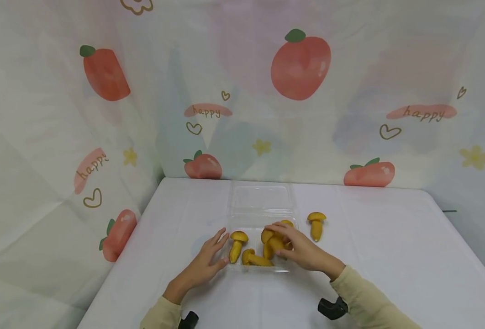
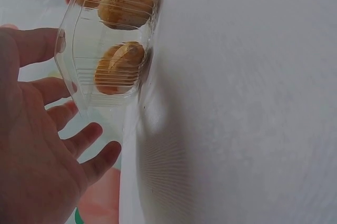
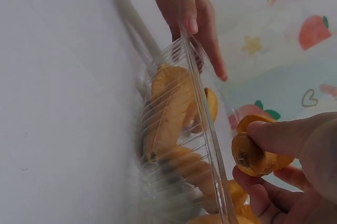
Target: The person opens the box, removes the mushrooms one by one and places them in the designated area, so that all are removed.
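A clear, open-lidded plastic box (image 1: 253,235) sits on a white bench (image 1: 374,233). Over the box's right side, the right hand (image 1: 306,250) pinches 1 yellow mushroom (image 3: 254,153). The left hand (image 1: 203,264), fingers spread, touches the box's left rim. Other mushrooms (image 1: 259,261) lie inside; 1 lone mushroom (image 1: 316,228) lies right of the box.

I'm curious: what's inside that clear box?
A yellow mushroom at left, another lying near the front, more at right; the right hand partly covers those, hiding their number.
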`<state>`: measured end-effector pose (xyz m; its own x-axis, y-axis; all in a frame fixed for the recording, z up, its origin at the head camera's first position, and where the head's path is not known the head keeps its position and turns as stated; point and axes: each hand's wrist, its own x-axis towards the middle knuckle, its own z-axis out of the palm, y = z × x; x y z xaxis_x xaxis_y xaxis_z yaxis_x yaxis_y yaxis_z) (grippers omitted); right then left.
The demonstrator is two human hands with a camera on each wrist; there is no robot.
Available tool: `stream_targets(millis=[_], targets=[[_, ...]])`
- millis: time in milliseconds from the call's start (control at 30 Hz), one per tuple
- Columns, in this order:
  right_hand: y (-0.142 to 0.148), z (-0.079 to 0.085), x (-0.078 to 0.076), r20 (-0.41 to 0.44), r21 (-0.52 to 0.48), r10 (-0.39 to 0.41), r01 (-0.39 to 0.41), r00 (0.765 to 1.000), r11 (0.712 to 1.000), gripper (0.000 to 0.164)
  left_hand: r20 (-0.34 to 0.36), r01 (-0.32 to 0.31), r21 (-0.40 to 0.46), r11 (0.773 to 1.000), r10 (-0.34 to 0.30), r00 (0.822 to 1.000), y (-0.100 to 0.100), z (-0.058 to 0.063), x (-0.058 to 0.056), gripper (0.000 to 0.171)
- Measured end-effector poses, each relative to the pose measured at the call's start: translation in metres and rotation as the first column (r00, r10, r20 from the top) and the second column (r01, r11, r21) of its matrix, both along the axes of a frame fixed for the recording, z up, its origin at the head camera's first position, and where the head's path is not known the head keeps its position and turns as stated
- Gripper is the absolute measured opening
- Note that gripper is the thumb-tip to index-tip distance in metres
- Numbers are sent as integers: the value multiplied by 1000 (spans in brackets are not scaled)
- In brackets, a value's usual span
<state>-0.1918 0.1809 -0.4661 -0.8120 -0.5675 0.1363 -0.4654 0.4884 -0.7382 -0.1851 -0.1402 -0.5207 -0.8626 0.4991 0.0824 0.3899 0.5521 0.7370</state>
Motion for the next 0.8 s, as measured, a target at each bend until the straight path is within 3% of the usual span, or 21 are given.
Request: stream_targets(millis=[267,533,800], targets=[[14,13,5,18,-45,-67,67,998,997,61,-8,-5,-10,1000,4,1000,1,2,-2,65],[34,24,8,-16,-89,-136,134,991,987,62,-34,-18,-22,1000,18,999,1,2,-1,65],[54,23,11,-55,-123,-207,199,977,972,62,-24,-15,-15,1000,15,1000,1,1,2,66]])
